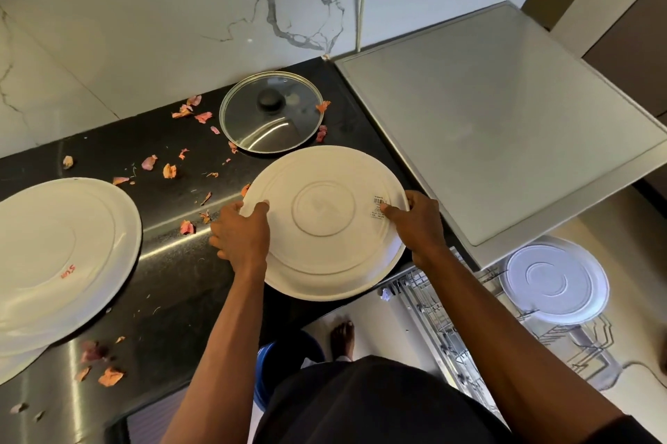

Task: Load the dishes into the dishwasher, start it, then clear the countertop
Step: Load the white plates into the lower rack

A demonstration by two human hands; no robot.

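Four white plates show, perhaps more: one held plate [325,223], a left plate [61,248] with red writing lying on what looks like a second plate [14,364] beneath it, and one racked plate [557,279] standing in the pulled-out dishwasher rack [433,306]. One glass lid [271,112] rests knob-up on the black countertop [173,263] among many scattered petals [169,171]. The held plate is upside down, foot ring up, between both hands, over the counter's front edge. The left hand [240,234] grips its left rim and the right hand [415,223] grips its right rim, thumbs on top, forearms reaching forward.
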